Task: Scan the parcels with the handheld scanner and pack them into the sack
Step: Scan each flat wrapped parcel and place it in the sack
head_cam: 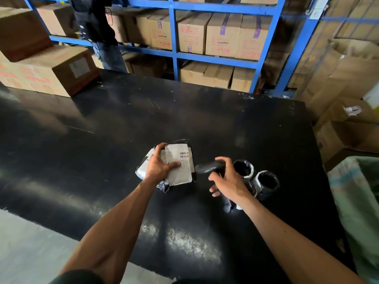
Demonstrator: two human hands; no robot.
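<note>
So, left hand (159, 166) clamped on a labelled parcel (180, 167) on the black tabletop (102, 140). Right hand (227, 179) wrapped around the scanner (209, 166), nose aimed at that label. Sack (356, 201) off right.

Centre frame, the left hand (161, 163) presses down on a grey parcel (180, 167), barcode label up, on the black table (102, 140). Just right, the right hand (227, 179) grips the black scanner (209, 167), nose toward the label. Green sack (356, 201) at the right edge.
</note>
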